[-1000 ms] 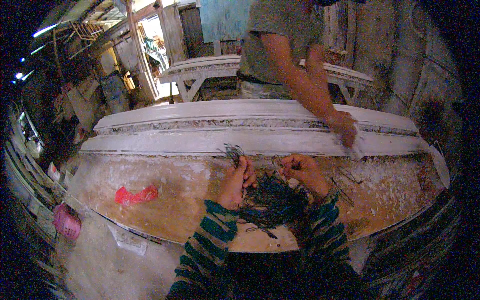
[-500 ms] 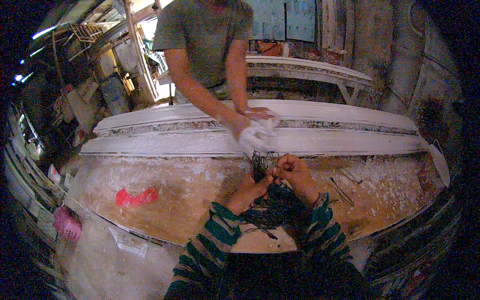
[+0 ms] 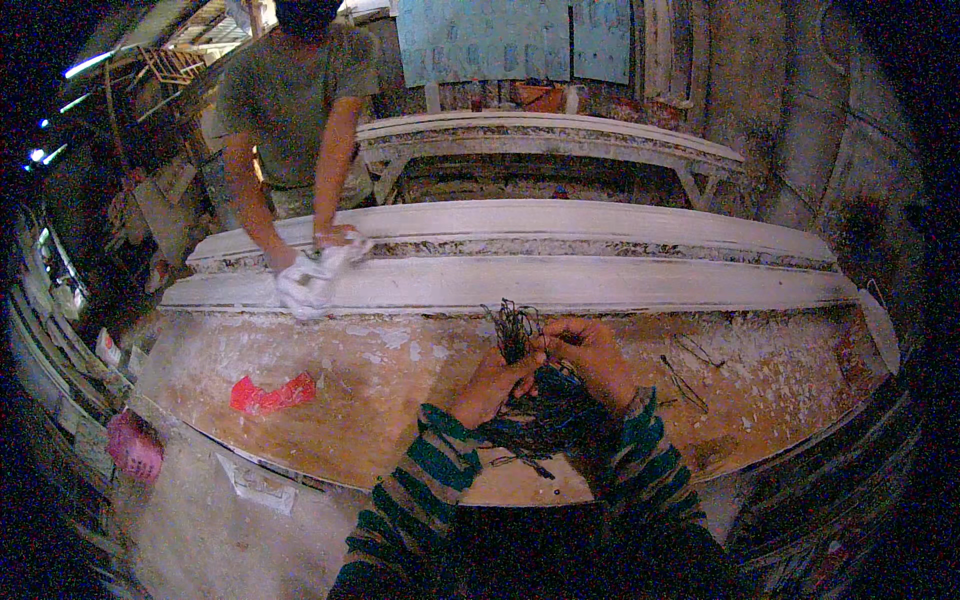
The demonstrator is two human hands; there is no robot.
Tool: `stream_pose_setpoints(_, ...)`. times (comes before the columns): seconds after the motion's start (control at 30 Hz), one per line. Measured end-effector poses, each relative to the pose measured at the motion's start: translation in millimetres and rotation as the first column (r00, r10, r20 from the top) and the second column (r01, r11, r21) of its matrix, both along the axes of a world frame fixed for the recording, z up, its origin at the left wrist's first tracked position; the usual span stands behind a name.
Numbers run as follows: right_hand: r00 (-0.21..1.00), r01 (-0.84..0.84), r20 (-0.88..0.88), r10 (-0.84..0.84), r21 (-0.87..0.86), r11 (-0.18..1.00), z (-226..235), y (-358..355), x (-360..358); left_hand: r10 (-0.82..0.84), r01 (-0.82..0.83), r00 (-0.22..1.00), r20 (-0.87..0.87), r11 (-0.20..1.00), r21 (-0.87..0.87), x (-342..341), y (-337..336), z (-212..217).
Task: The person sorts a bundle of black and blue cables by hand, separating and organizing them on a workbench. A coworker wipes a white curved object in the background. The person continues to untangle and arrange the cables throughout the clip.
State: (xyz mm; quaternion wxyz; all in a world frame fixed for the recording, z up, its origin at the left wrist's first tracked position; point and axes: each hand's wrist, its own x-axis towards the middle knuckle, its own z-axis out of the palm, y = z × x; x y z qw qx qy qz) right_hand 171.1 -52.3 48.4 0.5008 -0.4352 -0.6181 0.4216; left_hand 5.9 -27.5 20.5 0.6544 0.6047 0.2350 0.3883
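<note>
From the head camera, looking down: two bare hands in green-and-brown striped sleeves meet over a brown, paint-flecked worktop (image 3: pixel 350 440). The left hand (image 3: pixel 492 386) is closed around a small bundle of dark cords (image 3: pixel 513 328), whose looped ends stick up above the fingers. The right hand (image 3: pixel 592 358) is curled at the bundle's right edge, fingertips just beside the left ones; whether it pinches a strand cannot be told. A heap of dark cords (image 3: pixel 550 415) lies below and between the hands. A few loose strands (image 3: pixel 686 385) lie to the right, and a red scrap (image 3: pixel 272 393) well to the left. Beyond the worktop's far edge run long white mouldings (image 3: pixel 600 283). Across them, at upper left, a co-worker (image 3: pixel 300 105) in a grey-green shirt leans forward, hands on a blurred white cloth (image 3: pixel 312 283).
</note>
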Motion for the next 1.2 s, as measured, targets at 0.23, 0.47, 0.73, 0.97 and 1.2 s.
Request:
stream_pose_setpoints(0.23,0.991,-0.009,-0.131,0.013,0.035,0.999,-7,2,-6,0.075,-0.077,0.977,-0.2,0.997,-0.005,-2,3,-2)
stream_pose_setpoints(0.47,0.977,0.009,-0.214,-0.007,0.009,1.0,-6,0,-12,0.171,-0.172,0.984,-0.059,0.985,-0.013,-5,4,4)
stream_pose_setpoints(0.73,0.977,-0.004,-0.214,0.003,-0.004,1.0,-3,-3,-11,0.142,-0.14,0.984,0.105,0.99,-0.034,-3,-3,15)
stream_pose_setpoints(0.97,0.967,0.03,-0.25,-0.044,-0.057,0.998,0,-3,-5,0.22,-0.188,0.956,0.196,0.967,-0.17,-2,12,-4)
stream_pose_setpoints(1.2,0.972,-0.025,-0.233,0.026,0.005,1.0,-1,-4,-8,0.247,-0.201,0.949,0.196,0.953,-0.227,0,14,-8)
